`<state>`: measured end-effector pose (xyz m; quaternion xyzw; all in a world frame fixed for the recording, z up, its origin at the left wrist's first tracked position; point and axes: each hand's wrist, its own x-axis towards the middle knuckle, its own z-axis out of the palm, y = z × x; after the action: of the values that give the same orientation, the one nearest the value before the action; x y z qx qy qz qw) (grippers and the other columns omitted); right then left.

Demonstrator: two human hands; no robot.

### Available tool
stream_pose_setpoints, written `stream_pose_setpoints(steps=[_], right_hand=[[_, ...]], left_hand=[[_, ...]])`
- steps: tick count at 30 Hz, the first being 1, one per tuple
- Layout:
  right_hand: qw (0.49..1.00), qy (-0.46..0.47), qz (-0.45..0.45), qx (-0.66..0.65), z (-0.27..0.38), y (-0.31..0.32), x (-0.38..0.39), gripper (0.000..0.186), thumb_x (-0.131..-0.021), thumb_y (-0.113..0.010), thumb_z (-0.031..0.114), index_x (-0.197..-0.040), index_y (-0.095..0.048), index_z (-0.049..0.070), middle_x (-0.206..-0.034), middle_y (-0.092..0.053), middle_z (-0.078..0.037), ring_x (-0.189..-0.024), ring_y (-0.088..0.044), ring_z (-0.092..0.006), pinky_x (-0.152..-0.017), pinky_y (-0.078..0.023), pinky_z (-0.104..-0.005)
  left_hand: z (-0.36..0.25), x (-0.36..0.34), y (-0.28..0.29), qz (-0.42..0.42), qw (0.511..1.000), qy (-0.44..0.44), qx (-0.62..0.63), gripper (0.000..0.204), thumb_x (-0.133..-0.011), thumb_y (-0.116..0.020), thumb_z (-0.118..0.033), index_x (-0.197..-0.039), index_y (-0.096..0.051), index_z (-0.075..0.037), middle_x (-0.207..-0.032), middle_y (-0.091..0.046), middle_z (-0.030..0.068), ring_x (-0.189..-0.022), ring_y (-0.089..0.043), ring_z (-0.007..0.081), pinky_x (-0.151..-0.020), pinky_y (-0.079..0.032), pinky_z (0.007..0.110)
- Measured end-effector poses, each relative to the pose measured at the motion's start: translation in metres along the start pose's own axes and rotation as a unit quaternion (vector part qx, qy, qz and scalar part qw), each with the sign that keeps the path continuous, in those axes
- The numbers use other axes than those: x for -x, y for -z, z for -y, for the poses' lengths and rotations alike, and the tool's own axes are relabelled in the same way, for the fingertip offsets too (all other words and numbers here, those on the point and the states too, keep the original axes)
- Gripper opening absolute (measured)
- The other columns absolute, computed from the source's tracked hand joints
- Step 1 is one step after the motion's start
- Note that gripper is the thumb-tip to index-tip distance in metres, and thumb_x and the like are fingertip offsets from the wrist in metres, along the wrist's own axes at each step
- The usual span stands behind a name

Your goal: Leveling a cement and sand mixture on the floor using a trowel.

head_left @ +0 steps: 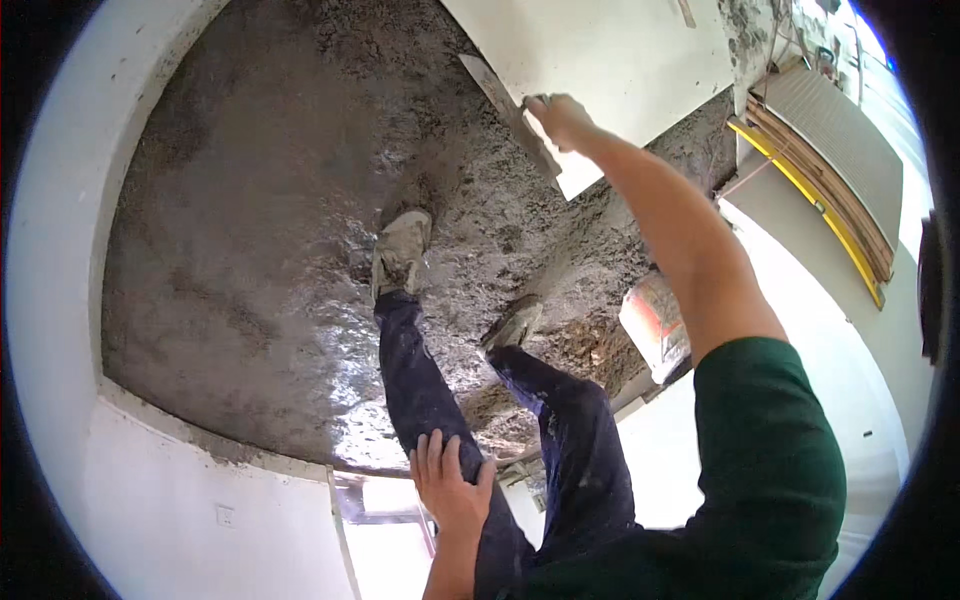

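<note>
My right hand [562, 122] is wrapped round the grip of a long, flat grey trowel [490, 88]. The blade lies along the edge where a white flat surface [630, 60] meets rough, wet grey mortar [250, 200]; its grip is mostly hidden by my fingers. Lower down, my left hand [452, 487] rests with fingers laid out on the leg of my dark, stained trousers [420, 375]. A mortar-caked shoe [403, 245] stands on the mortar, and my other shoe [515, 325] is placed further right and nearer.
A white bucket [650, 315] with orange markings stands beside my right arm. At the right, a yellow spirit level [810, 200] leans by stacked boards [840, 150]. White walls [150, 480] border the mortar on the left, with a socket [225, 515] low down.
</note>
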<state>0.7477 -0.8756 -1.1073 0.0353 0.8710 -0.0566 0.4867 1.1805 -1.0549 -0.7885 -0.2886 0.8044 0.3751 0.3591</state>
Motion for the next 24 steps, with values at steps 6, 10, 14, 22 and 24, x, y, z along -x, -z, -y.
stream_pose_setpoints(steps=[6, 10, 14, 22, 24], right_hand=[[0.997, -0.010, 0.063, 0.038, -0.085, -0.020, 0.033, 0.066, -0.106, -0.040, 0.052, -0.078, -0.063, -0.003, -0.070, -0.064, -0.016, -0.060, -0.063, -0.0257, -0.066, -0.053, -0.0460], [0.997, 0.019, 0.017, 0.073, -0.162, -0.060, 0.063, 0.065, -0.106, -0.042, 0.048, -0.077, -0.065, -0.005, -0.079, -0.068, -0.023, -0.070, -0.067, -0.0341, -0.069, -0.053, -0.0494], [0.996, -0.015, 0.052, 0.077, -0.236, -0.096, 0.089, 0.063, -0.105, -0.045, 0.048, -0.075, -0.062, -0.005, -0.075, -0.066, -0.025, -0.073, -0.066, -0.0439, -0.071, -0.052, -0.0528], [0.998, -0.008, 0.048, 0.038, -0.289, -0.128, 0.161, 0.059, -0.102, -0.049, 0.051, -0.083, -0.061, -0.004, -0.079, -0.066, -0.025, -0.077, -0.066, -0.0442, -0.071, -0.049, -0.0547], [0.999, 0.021, 0.018, -0.018, -0.265, -0.126, 0.173, 0.051, -0.100, -0.054, 0.049, -0.093, -0.057, -0.001, -0.082, -0.065, -0.021, -0.082, -0.065, -0.0387, -0.074, -0.049, -0.0520]], left_hand=[[0.003, 0.014, -0.027, 0.016, 0.998, 0.008, -0.057, 0.059, -0.071, -0.084, -0.027, -0.122, -0.063, -0.005, -0.143, -0.053, 0.0192, -0.137, -0.043, 0.0435, -0.115, -0.031, 0.059], [0.007, 0.021, -0.042, 0.003, 0.996, -0.025, -0.090, 0.059, -0.071, -0.083, -0.025, -0.122, -0.062, -0.005, -0.145, -0.051, 0.0191, -0.138, -0.043, 0.0437, -0.116, -0.031, 0.059], [0.007, 0.023, -0.055, 0.009, 0.992, -0.037, -0.124, 0.057, -0.072, -0.082, -0.023, -0.122, -0.062, -0.004, -0.145, -0.051, 0.0187, -0.138, -0.043, 0.0433, -0.116, -0.031, 0.058], [0.008, 0.024, -0.049, 0.030, 0.985, -0.032, -0.168, 0.056, -0.069, -0.084, -0.017, -0.120, -0.063, -0.003, -0.143, -0.052, 0.0201, -0.138, -0.042, 0.0435, -0.115, -0.033, 0.055], [0.012, 0.025, -0.045, 0.029, 0.983, -0.038, -0.174, 0.056, -0.069, -0.084, -0.018, -0.119, -0.063, -0.003, -0.143, -0.052, 0.0204, -0.138, -0.042, 0.0436, -0.115, -0.033, 0.055]])
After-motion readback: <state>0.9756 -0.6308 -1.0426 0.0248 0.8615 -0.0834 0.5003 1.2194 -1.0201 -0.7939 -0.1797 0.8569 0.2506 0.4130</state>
